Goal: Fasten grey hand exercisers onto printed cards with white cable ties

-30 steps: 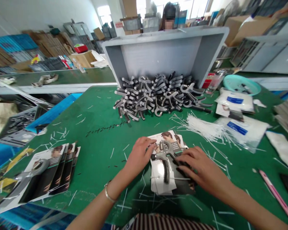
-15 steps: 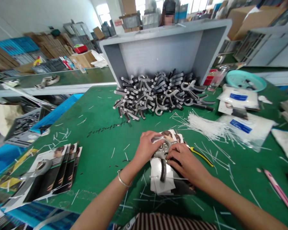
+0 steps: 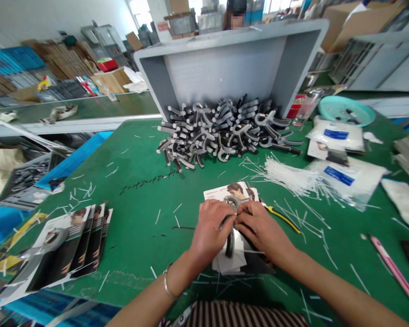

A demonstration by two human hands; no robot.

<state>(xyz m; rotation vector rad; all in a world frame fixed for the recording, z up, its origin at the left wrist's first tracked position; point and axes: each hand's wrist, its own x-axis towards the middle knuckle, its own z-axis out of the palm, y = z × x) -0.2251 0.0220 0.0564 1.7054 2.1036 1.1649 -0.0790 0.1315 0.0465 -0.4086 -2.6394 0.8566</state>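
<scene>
A grey and black hand grip exerciser (image 3: pixel 230 243) lies on a printed card (image 3: pixel 218 190) in front of me. Its curved top shows above my fingers, and its dark handle below them. My left hand (image 3: pixel 213 227) bends over the exerciser with thumb and fingers pinched together. Against those fingertips, my right hand (image 3: pixel 259 225) is closed in a pinch too. Something small and pale shows between the fingertips, too hidden to name. Just right of the card rest yellow-and-black-handled pliers (image 3: pixel 284 220). Small white papers (image 3: pixel 230 261) are under the handle.
A tipped grey crate (image 3: pixel 225 68) stands behind a heap of hand grip exercisers (image 3: pixel 225 131). White cable ties (image 3: pixel 286 177) lie loose at the right, by plastic bags (image 3: pixel 351 181). A pink cutter (image 3: pixel 393 272) is at far right; carded exercisers (image 3: pixel 56 238) are at left.
My left hand has shifted from the exerciser's top down over its middle, uncovering more of the card. Both hands' fingertips now meet. The view has shifted slightly.
</scene>
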